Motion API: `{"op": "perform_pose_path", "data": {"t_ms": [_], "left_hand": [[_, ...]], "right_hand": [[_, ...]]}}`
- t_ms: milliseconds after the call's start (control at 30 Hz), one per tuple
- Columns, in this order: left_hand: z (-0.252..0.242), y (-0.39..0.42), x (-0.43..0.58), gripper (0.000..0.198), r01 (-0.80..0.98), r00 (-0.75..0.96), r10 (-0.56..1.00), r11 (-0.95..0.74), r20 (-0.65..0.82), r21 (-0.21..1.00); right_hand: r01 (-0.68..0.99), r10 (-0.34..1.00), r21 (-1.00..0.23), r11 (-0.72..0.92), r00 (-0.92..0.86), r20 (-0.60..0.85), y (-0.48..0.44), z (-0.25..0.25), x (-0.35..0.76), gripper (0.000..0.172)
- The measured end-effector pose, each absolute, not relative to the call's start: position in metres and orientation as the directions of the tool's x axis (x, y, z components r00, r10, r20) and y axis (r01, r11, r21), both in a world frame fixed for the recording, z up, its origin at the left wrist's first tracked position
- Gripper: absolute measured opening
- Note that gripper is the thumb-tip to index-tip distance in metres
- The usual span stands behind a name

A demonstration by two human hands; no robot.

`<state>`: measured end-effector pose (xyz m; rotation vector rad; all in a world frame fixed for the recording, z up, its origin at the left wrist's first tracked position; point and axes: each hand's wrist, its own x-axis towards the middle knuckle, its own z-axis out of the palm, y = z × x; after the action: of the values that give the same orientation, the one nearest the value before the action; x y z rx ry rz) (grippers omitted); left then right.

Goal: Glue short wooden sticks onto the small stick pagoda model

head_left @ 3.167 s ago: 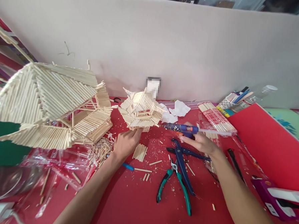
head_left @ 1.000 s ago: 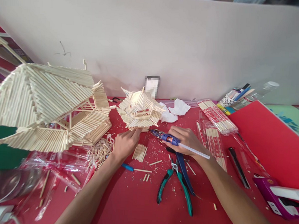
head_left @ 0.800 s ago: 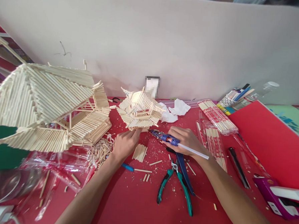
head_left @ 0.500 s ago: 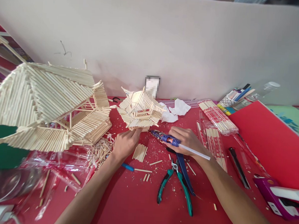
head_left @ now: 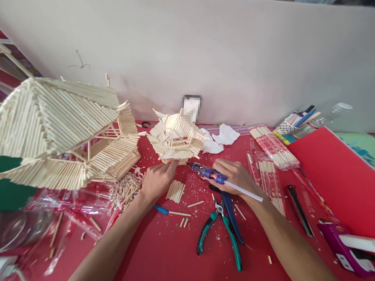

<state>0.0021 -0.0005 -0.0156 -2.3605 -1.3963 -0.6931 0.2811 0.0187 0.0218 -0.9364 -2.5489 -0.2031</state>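
Observation:
A small pagoda-like model built of thin wooden sticks stands at the middle back of the red table. At its lower front edge is my left hand, fingers drawn together against the base; the fingertips and anything pinched in them are hidden. My right hand grips a blue glue gun, its nozzle pointing left, close to the model's base. A clear glue stick sticks out of the gun's rear. Below my left hand lies a small panel of joined sticks.
A larger stick-built house fills the left. Green-handled pliers, a blue-handled tool and a blue pen-like tool lie in front. Packs of sticks, a black cutter and a red board are at right.

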Motion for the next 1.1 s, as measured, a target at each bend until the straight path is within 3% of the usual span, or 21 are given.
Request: {"op": "perform_pose_path", "data": {"t_ms": [367, 467, 667, 1100], "left_hand": [[-0.014, -0.001, 0.003, 0.029, 0.875, 0.411, 0.716, -0.483, 0.565, -0.025], [-0.014, -0.001, 0.003, 0.029, 0.873, 0.413, 0.713, -0.487, 0.566, -0.023], [-0.016, -0.001, 0.002, 0.030, 0.878, 0.408, 0.716, -0.478, 0.566, -0.029], [-0.016, 0.000, 0.002, 0.027, 0.877, 0.418, 0.695, -0.476, 0.585, -0.061]], "right_hand": [[0.634, 0.564, -0.010, 0.774, -0.681, 0.466, 0.019, 0.023, 0.279, 0.029], [0.639, 0.601, -0.092, 0.764, -0.652, 0.463, 0.018, 0.025, 0.280, 0.029], [0.538, 0.667, -0.399, 0.743, -0.640, 0.381, 0.020, 0.035, 0.286, 0.027], [0.596, 0.802, -0.546, 0.589, -0.513, 0.306, 0.021, 0.031, 0.284, 0.031]]}}
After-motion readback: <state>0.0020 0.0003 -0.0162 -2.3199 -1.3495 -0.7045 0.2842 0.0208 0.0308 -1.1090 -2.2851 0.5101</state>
